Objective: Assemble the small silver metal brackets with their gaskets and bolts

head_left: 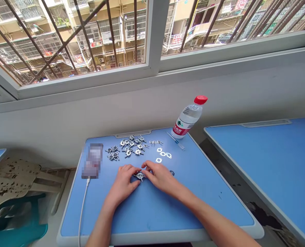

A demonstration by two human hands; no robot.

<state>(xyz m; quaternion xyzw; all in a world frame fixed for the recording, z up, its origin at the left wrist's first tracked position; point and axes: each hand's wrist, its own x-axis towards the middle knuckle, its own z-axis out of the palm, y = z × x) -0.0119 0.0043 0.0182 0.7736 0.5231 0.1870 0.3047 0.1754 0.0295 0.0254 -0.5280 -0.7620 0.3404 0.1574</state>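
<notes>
From the head camera, a small metal fitting [139, 176] sits between the left hand [122, 181] and the right hand [159, 176]. Both hands are half-closed, their fingertips gripping it from either side over a blue desk [152, 226]. Beyond the fitting lies a cluster of similar metal parts [126, 147]. Up and right of it are flat metal gaskets [162, 154], a small screwdriver [175, 144] and a red-capped water bottle [188, 118]; a dark ring [172, 173] lies just right. Left of it is a blurred phone [92, 160] with a white cable [83, 202].
</notes>
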